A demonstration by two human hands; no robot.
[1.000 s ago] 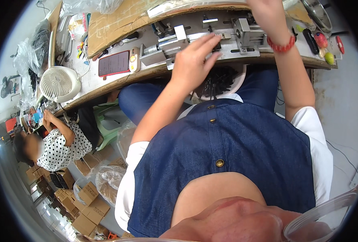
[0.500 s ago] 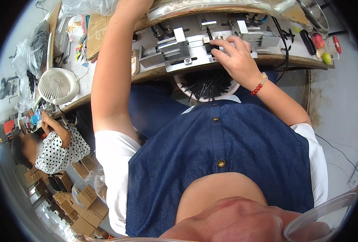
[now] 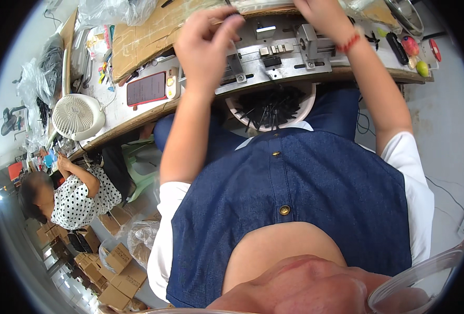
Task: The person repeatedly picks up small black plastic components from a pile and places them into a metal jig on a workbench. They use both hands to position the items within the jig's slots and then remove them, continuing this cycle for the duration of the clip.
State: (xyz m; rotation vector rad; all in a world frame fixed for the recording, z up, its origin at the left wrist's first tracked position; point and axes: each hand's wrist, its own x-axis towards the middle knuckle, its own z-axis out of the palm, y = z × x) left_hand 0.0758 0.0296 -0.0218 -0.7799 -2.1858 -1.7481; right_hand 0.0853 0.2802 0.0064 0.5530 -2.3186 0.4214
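Observation:
My left hand (image 3: pixel 204 49) is raised over the left side of a metal clamping fixture (image 3: pixel 250 49), blurred by motion. Its fingers are curled, with a small black piece (image 3: pixel 234 15) at the fingertips. At the top edge, beyond the fixture's right block (image 3: pixel 308 46), is my right hand (image 3: pixel 323 17); its fingertips are cut off by the picture's edge. Silver notched blocks (image 3: pixel 276 49) and a black block (image 3: pixel 272 61) sit mid-fixture. A blurred dark streak (image 3: pixel 269 74) shows at its front edge, above a pale basin (image 3: pixel 311 102) full of thin black pieces (image 3: pixel 274 107).
Cardboard (image 3: pixel 143 36) lies along the bench's far side. A red-edged phone (image 3: pixel 146 88) and a white fan (image 3: pixel 78 116) are on the left. A black object (image 3: pixel 397 51) and a green fruit (image 3: pixel 422 68) lie at right. Another person in a dotted top (image 3: pixel 85 201) sits left.
My left hand has come back from the far edge to above the fixture's left side. My right hand has left the fixture's middle and moved away to the far right. The phone is now uncovered.

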